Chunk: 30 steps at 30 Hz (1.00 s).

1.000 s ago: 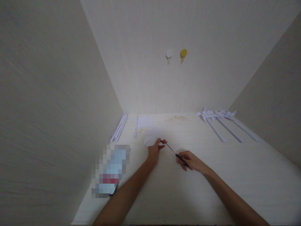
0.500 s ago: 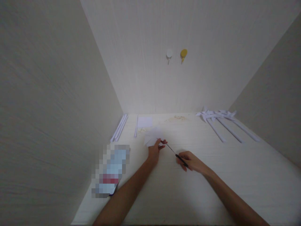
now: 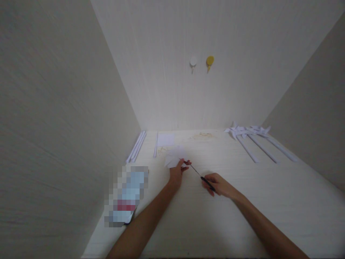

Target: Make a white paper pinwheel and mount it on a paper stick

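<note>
My left hand [image 3: 177, 172] pinches a folded white paper piece [image 3: 174, 156] just above the pale table [image 3: 215, 223]. My right hand [image 3: 219, 184] grips black-handled scissors [image 3: 201, 175], whose thin blades point up-left and reach the paper's edge at my left fingertips. Both forearms come in from the bottom of the view.
Rolled white paper sticks [image 3: 137, 145] lie along the left wall, with one more stick [image 3: 155, 144] and a white paper square [image 3: 165, 139] beside them. Finished paper pinwheels on sticks [image 3: 252, 138] lie at the back right. A blurred object [image 3: 126, 196] sits at the left. Two hooks [image 3: 201, 62] hang on the back wall.
</note>
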Tool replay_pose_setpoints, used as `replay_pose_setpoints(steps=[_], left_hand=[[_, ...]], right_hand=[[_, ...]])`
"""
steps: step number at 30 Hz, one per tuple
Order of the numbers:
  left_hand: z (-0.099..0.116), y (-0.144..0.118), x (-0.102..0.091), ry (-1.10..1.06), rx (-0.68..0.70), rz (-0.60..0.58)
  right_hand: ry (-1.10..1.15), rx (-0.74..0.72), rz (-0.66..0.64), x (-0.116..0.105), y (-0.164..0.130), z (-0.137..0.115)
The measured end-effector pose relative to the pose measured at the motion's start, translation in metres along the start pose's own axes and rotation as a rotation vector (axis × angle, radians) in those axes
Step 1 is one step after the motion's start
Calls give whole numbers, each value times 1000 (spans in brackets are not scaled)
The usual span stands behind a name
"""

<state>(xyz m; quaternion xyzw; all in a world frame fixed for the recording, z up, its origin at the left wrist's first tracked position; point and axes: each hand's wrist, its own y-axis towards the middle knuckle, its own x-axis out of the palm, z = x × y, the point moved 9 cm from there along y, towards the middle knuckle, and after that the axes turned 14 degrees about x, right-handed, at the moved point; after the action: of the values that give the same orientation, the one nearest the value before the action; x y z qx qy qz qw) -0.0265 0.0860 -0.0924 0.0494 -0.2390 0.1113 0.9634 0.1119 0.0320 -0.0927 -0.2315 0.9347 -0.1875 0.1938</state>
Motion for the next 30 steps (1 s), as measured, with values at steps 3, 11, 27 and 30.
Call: replay_pose_setpoints(steps=[3,11,27,30], left_hand=[[2,0,1,-12,7,-11],[1,-1,2,-16,-10,-4],[1,8,-6,-43,12,61],[4,10,-10,-44,26,88]], right_hand=[[-17,-16,-3,0,-1,-1],[-45,-6,2,1,-1,-3],[-96,7,0,1,2,2],[-93,12,32,-3,5,5]])
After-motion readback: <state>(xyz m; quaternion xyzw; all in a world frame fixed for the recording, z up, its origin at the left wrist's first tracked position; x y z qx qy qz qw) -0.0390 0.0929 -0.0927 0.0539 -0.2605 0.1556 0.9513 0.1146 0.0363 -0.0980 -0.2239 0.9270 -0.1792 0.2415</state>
